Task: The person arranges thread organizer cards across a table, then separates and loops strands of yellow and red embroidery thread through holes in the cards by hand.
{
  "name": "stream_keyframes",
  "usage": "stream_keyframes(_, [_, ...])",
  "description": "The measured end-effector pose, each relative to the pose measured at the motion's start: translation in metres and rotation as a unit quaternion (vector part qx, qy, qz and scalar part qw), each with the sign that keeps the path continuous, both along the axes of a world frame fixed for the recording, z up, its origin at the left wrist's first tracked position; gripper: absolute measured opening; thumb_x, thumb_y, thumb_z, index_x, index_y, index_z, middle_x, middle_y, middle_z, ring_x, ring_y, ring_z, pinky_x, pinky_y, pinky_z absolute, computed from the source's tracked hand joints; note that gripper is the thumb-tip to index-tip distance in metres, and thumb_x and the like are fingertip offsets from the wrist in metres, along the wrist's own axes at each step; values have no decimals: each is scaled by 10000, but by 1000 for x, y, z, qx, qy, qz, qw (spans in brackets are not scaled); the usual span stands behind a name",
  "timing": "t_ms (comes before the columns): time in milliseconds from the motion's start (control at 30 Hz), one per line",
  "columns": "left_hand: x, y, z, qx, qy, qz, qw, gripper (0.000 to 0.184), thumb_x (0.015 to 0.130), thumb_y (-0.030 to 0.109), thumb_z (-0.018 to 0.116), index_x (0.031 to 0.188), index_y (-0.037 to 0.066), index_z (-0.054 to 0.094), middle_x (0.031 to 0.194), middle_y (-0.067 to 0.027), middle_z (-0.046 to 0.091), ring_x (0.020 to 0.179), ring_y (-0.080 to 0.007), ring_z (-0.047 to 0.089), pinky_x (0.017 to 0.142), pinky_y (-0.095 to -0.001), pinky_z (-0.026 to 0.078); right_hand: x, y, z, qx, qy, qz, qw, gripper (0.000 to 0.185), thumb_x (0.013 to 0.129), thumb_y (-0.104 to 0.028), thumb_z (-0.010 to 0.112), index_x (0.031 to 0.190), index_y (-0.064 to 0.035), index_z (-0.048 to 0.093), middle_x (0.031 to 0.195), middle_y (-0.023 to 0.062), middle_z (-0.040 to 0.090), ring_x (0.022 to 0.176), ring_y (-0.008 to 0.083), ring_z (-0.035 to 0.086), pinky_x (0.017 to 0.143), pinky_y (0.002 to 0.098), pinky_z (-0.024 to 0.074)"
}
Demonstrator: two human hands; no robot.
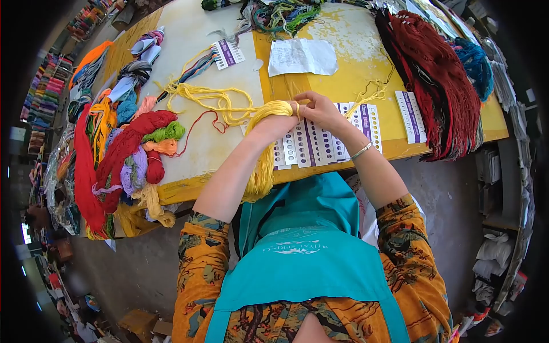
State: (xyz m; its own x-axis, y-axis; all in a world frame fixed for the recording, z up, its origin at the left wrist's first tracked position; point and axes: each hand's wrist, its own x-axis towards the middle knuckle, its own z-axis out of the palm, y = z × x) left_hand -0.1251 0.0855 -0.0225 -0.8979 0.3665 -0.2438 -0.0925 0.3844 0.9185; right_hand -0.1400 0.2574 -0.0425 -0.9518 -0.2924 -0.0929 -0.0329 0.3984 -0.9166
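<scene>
A skein of yellow embroidery thread (pixel 262 174) hangs over my left wrist and the back of my left hand (pixel 283 124), its lower end falling past the table's front edge. My left hand is closed, with the thread running to its fingers. Touching it from the right, my right hand (pixel 321 113) pinches yellow strands near the left fingertips; the exact grip is partly hidden. Under and beside both hands lie several white-and-purple thread cards (pixel 309 146) with punched holes. Loose yellow strands (pixel 220 103) trail left across the table, and a few more (pixel 366 98) lie right of my hands.
Red, orange, purple and green skeins (pixel 134 134) heap at the left. Dark red skeins (pixel 437 74) lie at the right beside another card (pixel 410 117). A creased paper (pixel 303 57), a threaded card (pixel 227 54) and mixed thread (pixel 283 17) lie farther back.
</scene>
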Motion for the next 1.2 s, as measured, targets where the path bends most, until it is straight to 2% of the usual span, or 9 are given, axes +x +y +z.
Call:
stream_keyframes(100, [-1,1,3,-30,51,4,998,78,901,170,579,881,97,596,659,27,531,541,-57,458,499,-236,363,-5,2,1,-39,-50,20,998,488,932,-460,552,1069,-4,656,797,93,685,691,172,637,676,301,501])
stream_keyframes(200, [-12,-20,7,367,-316,86,871,128,907,183,585,808,113,546,594,57,364,433,-15,287,366,-165,225,-5,2,12,1,-71,31,997,504,939,-477,525,1081,-10,651,736,73,668,668,146,622,654,283,483])
stream_keyframes(267, [-15,-52,12,458,-340,74,818,242,891,202,567,684,158,448,559,70,329,406,-28,254,345,-176,178,0,-1,23,33,-82,22,996,472,962,-461,499,1096,-34,649,690,24,637,657,82,554,619,247,428])
stream_keyframes(533, [-37,-261,15,561,-113,269,775,191,938,239,562,796,114,539,608,39,445,422,-43,320,364,-196,263,1,3,23,89,-77,56,991,403,946,-386,514,1146,-56,632,788,66,697,774,151,641,754,284,482])
stream_keyframes(633, [-31,-256,3,287,-81,469,832,217,953,311,564,923,96,554,993,-54,689,518,-86,477,439,-218,373,4,2,30,84,-86,61,991,382,941,-353,534,1169,-60,623,801,67,701,793,150,647,772,286,485])
stream_keyframes(667, [-25,-247,-7,218,-50,489,843,284,949,332,568,1095,88,566,1168,-108,665,752,-146,606,607,-256,474,4,2,29,72,-81,61,992,369,928,-323,560,1181,-61,620,816,73,705,806,146,653,777,281,485])
stream_keyframes(867, [45,-129,48,520,-113,250,809,544,997,344,439,1381,-41,422,1393,-169,499,1301,-261,467,1095,-404,352,14,-10,27,96,37,-1,995,307,894,-240,624,1119,-33,643,809,90,697,731,151,654,660,286,501])
stream_keyframes(1100, [80,-68,67,518,-117,123,839,586,1033,364,344,1432,-66,339,1463,-165,421,1343,-238,415,1105,-354,329,75,-85,82,-316,-65,79,943,123,899,-103,658,968,-1,666,855,14,652,707,63,565,648,199,458])
stream_keyframes(1200, [83,-63,65,469,-72,102,875,557,1030,373,385,1402,-40,420,1436,-136,453,1304,-195,443,1077,-321,353,87,-92,86,-334,-122,51,933,88,894,-110,667,932,-30,663,817,-4,635,639,44,510,570,192,400])
